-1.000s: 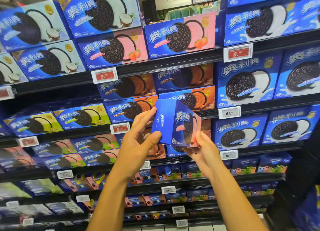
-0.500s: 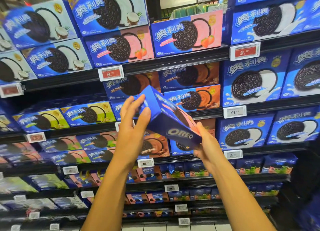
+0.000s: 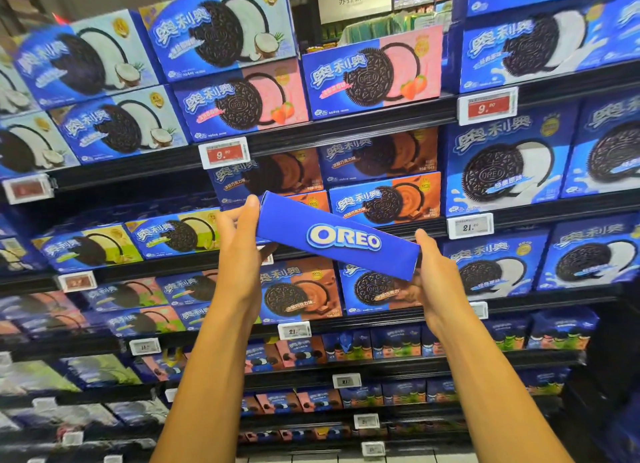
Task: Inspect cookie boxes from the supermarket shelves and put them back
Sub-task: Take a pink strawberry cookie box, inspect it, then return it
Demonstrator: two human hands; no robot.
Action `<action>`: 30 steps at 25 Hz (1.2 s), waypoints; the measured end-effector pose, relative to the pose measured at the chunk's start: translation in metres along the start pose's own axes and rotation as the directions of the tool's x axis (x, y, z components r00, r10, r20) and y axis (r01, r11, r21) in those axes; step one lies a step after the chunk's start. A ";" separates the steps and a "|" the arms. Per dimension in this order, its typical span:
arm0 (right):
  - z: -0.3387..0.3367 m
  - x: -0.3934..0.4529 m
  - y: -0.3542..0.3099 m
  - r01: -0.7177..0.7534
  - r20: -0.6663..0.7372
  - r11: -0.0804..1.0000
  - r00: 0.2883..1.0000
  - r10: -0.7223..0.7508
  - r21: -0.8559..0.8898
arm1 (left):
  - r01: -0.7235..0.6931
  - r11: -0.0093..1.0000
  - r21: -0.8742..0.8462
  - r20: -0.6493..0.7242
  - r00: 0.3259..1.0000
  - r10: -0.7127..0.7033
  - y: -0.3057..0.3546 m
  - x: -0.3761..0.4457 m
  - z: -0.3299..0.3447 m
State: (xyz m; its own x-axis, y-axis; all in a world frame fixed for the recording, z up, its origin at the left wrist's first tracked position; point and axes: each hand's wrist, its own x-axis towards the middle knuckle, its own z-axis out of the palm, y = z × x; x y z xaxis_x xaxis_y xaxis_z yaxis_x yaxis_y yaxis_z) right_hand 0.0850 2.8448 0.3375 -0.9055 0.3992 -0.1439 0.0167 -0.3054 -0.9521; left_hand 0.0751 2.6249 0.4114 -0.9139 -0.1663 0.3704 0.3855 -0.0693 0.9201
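Observation:
I hold a blue cookie box (image 3: 337, 239) in front of the shelves, its narrow side with the white OREO logo turned toward me. It tilts down to the right. My left hand (image 3: 240, 254) grips its upper left end, fingers along the end face. My right hand (image 3: 436, 275) grips its lower right end from below. Behind the box, a shelf (image 3: 346, 124) carries rows of similar blue boxes, among them chocolate ones (image 3: 384, 199) and strawberry ones (image 3: 372, 71).
Shelves of cookie boxes fill the whole view, several levels high. Coconut-flavour boxes (image 3: 214, 29) stand top left, large original-flavour boxes (image 3: 502, 168) at right. Price tags (image 3: 486, 106) hang on the shelf edges. Smaller packs fill the lower shelves (image 3: 346, 369).
The box has been turned in my hands: its front face with the cookie picture has rotated away and the long logo side now faces me. My hands have spread to its two ends.

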 end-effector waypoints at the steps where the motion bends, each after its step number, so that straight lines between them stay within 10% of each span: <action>1: -0.001 0.000 -0.002 0.007 -0.014 1.000 1.000 -0.007 0.010 | 0.007 1.000 -0.003 0.004 1.000 -0.007 -0.001 0.000 0.000; 15: -0.009 -0.016 -0.047 0.374 0.107 0.914 0.914 -0.392 0.154 | 0.277 0.901 -0.333 0.177 0.957 -0.228 -0.021 0.008 -0.018; 30: -0.020 -0.003 -0.044 0.531 0.156 0.805 0.800 -0.579 0.264 | -0.088 0.942 -0.325 0.135 0.981 0.138 -0.025 0.011 -0.021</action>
State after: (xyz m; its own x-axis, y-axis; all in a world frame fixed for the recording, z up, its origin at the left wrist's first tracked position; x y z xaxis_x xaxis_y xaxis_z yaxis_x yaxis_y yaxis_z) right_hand 0.0954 2.8744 0.3748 -0.8005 0.3611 0.4783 -0.5793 -0.2621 -0.7718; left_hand 0.0578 2.6042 0.3897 -0.8605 -0.0395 0.5080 0.4848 -0.3705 0.7923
